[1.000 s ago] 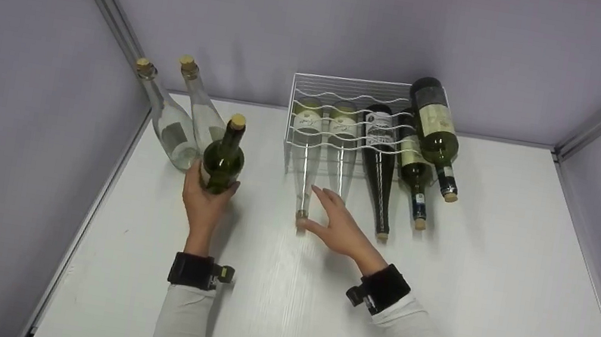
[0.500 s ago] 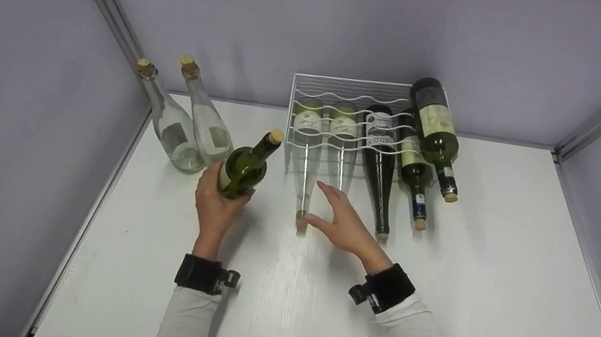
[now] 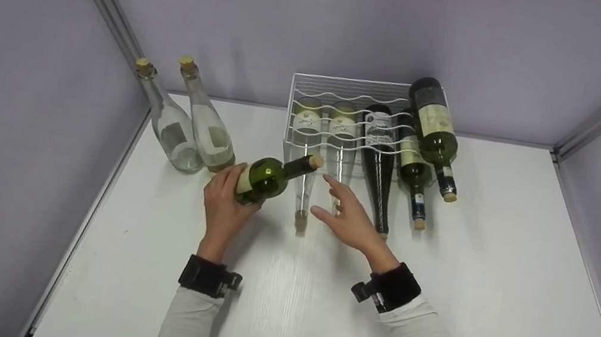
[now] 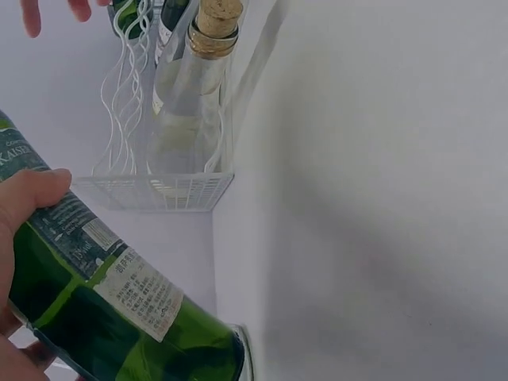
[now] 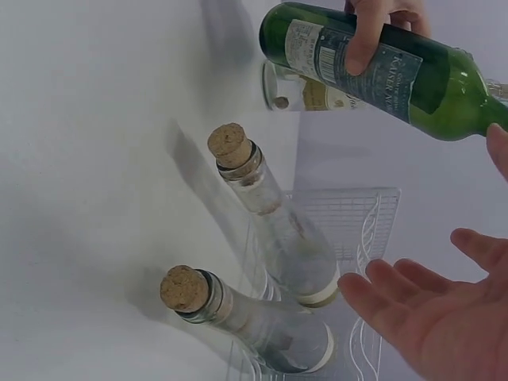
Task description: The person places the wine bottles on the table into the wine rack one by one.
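Note:
My left hand (image 3: 226,202) grips a green wine bottle (image 3: 265,180) around its body. The bottle tilts, its corked neck pointing right toward the other hand; its dark label and a white sticker show in the left wrist view. My right hand (image 3: 350,218) holds nothing, fingers spread and slightly bent, just right of the bottle's cork. Under and beside that hand, two clear corked bottles (image 5: 298,246) lie in the white wire rack (image 3: 320,84), necks toward me. The second one's neck is partly hidden by the hand in the head view.
Two clear corked bottles (image 3: 214,131) stand at the left by the wall. A dark bottle (image 3: 378,175) and a green bottle (image 3: 412,168) lie in the rack's right part, with another green bottle (image 3: 432,126) on top at the right end. Grey walls enclose the white table (image 3: 475,280).
My left hand has moved right with the green bottle, tipping it from near upright until its neck points right. My right hand has shifted slightly right and away from the nearest clear bottle's neck.

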`<action>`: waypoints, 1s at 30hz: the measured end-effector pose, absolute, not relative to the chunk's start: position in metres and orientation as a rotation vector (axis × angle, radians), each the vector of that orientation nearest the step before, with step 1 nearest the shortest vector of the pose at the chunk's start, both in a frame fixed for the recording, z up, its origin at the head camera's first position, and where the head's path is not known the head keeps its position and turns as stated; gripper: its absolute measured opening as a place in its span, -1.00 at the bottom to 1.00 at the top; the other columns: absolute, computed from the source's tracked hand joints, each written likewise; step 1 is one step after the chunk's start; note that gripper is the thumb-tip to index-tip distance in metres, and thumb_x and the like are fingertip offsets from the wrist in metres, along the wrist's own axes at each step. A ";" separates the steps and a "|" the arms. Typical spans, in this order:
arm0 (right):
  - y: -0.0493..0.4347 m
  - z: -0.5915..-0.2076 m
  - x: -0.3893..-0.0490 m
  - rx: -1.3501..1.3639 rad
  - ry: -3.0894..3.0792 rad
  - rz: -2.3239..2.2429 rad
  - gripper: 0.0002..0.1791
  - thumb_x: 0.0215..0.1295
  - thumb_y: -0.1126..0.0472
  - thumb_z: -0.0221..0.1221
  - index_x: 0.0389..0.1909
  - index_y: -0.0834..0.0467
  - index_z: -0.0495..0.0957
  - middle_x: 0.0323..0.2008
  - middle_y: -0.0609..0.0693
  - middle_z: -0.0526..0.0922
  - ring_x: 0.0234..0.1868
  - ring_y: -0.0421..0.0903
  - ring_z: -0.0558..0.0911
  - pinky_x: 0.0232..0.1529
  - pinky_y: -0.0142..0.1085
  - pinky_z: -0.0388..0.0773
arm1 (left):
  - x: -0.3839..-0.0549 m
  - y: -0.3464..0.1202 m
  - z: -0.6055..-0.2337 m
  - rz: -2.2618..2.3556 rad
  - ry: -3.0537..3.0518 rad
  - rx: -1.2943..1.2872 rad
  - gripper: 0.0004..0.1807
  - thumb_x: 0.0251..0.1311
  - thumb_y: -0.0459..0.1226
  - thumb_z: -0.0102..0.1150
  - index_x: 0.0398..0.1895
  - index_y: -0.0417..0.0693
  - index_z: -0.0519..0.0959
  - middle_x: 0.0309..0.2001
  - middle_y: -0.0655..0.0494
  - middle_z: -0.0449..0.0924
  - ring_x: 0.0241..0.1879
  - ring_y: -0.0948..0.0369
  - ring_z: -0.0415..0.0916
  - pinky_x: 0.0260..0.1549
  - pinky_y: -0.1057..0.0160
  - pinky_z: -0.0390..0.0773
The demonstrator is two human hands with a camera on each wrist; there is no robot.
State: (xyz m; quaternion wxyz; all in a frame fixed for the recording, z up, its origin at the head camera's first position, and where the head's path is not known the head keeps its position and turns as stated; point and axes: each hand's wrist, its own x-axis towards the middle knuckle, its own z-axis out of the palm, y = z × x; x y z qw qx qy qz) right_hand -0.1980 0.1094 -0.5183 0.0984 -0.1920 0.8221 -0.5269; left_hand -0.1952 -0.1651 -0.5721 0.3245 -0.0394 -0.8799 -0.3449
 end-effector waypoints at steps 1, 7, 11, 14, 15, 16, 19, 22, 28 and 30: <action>0.110 -0.517 -0.198 -0.567 2.421 -1.582 -0.17 0.36 0.01 0.24 0.53 0.10 0.08 0.45 0.20 0.14 0.41 0.18 0.22 0.32 0.12 0.22 | -0.195 -0.165 -0.572 -0.897 -2.305 -0.121 -0.21 -0.28 -0.22 0.62 0.18 -0.06 0.52 0.08 -0.08 0.53 0.11 -0.05 0.43 0.13 -0.16 0.29; 0.112 -0.512 -0.198 -0.555 2.388 -1.677 -0.17 0.33 0.11 0.27 0.51 0.17 0.09 0.45 0.21 0.15 0.38 0.18 0.28 0.33 0.06 0.23 | -0.195 -0.164 -0.574 -0.813 -2.319 -0.200 -0.19 -0.32 -0.24 0.63 0.17 -0.03 0.53 0.06 -0.07 0.53 0.10 -0.03 0.44 0.11 -0.18 0.29; 0.113 -0.507 -0.198 -0.546 2.346 -1.766 -0.22 0.28 0.19 0.32 0.45 0.22 0.19 0.44 0.19 0.17 0.34 0.19 0.35 0.30 0.04 0.29 | -0.195 -0.165 -0.575 -0.740 -2.363 -0.239 -0.20 -0.31 -0.27 0.61 0.18 0.00 0.54 0.05 -0.03 0.54 0.09 -0.06 0.44 0.10 -0.20 0.30; 0.114 -0.505 -0.197 -0.559 2.293 -1.846 -0.22 0.27 0.26 0.32 0.45 0.22 0.19 0.42 0.21 0.22 0.30 0.21 0.39 0.26 0.03 0.34 | -0.194 -0.166 -0.575 -0.682 -2.408 -0.269 -0.21 -0.30 -0.29 0.58 0.18 0.04 0.54 0.05 -0.02 0.54 0.10 -0.08 0.43 0.11 -0.21 0.29; 0.115 -0.505 -0.197 -0.564 2.279 -1.863 -0.22 0.27 0.28 0.31 0.46 0.23 0.18 0.40 0.23 0.25 0.27 0.21 0.42 0.25 0.03 0.36 | -0.193 -0.166 -0.574 -0.663 -2.421 -0.280 -0.20 -0.31 -0.30 0.58 0.18 0.04 0.53 0.05 -0.02 0.55 0.11 -0.08 0.43 0.11 -0.21 0.28; 0.115 -0.504 -0.197 -0.566 2.273 -1.876 -0.21 0.27 0.30 0.31 0.47 0.23 0.17 0.35 0.27 0.30 0.23 0.20 0.45 0.22 0.02 0.40 | -0.193 -0.165 -0.574 -0.643 -2.434 -0.291 -0.20 -0.32 -0.30 0.58 0.19 0.05 0.53 0.05 -0.02 0.54 0.11 -0.08 0.42 0.12 -0.21 0.27; 0.118 -0.503 -0.196 -0.554 2.296 -1.842 -0.35 0.29 0.26 0.30 0.37 0.25 0.33 0.19 0.25 0.48 0.01 0.11 0.58 0.05 -0.04 0.53 | -0.192 -0.164 -0.573 -0.582 -2.463 -0.331 -0.18 -0.34 -0.31 0.59 0.19 0.07 0.53 0.06 -0.01 0.54 0.12 -0.07 0.41 0.14 -0.20 0.25; 0.121 -0.502 -0.196 -0.520 2.353 -1.715 -0.51 0.30 0.17 0.31 0.20 0.26 0.52 -0.06 0.18 0.64 -0.27 0.07 0.68 -0.17 -0.08 0.63 | -0.192 -0.164 -0.571 -0.525 -2.470 -0.380 -0.15 -0.38 -0.32 0.62 0.19 0.08 0.53 0.06 -0.02 0.54 0.12 -0.07 0.41 0.17 -0.20 0.23; 0.124 -0.501 -0.195 -0.509 2.357 -1.472 -0.57 0.34 0.11 0.27 0.12 0.28 0.58 -0.39 0.12 0.68 -0.51 0.16 0.67 -0.45 -0.07 0.64 | -0.189 -0.163 -0.567 -0.442 -2.459 -0.461 -0.08 -0.45 -0.33 0.69 0.20 0.09 0.53 0.08 -0.06 0.53 0.13 -0.09 0.40 0.18 -0.25 0.24; 0.123 -0.500 -0.194 -0.521 2.372 -1.419 -0.58 0.34 0.09 0.26 0.10 0.25 0.60 -0.43 0.08 0.66 -0.52 0.17 0.66 -0.51 -0.13 0.63 | -0.189 -0.163 -0.566 -0.427 -2.467 -0.477 -0.07 -0.43 -0.34 0.69 0.21 0.10 0.52 0.09 -0.06 0.52 0.15 -0.09 0.39 0.21 -0.25 0.21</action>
